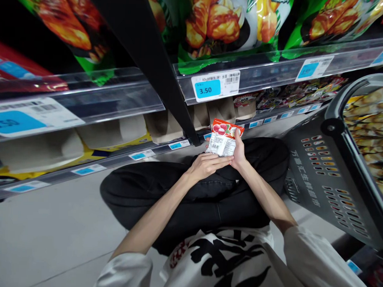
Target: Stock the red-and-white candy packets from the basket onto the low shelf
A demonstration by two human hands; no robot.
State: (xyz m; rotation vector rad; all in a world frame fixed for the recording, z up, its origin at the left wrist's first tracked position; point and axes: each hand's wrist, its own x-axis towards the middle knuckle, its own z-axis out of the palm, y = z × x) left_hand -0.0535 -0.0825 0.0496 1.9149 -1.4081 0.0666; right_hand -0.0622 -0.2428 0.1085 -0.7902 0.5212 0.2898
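A small snack packet [222,141], red at the top and white with printed text and a barcode below, is held over my crossed legs. My right hand [239,152] grips it from the right side, thumb on the front face. Fingertips show at its left edge. My left hand [206,164] lies along the packet's lower edge, its fingers stretched out towards my right hand and touching the bottom of the packet.
A grey shopping basket [316,177] stands at my right, with several yellowish snack bags [370,137] beyond its rim. Ahead, a shelf [263,64] carries green snack bags [230,27]; a black post [144,49] divides it. Below sit cardboard display boxes [113,134] with price tags.
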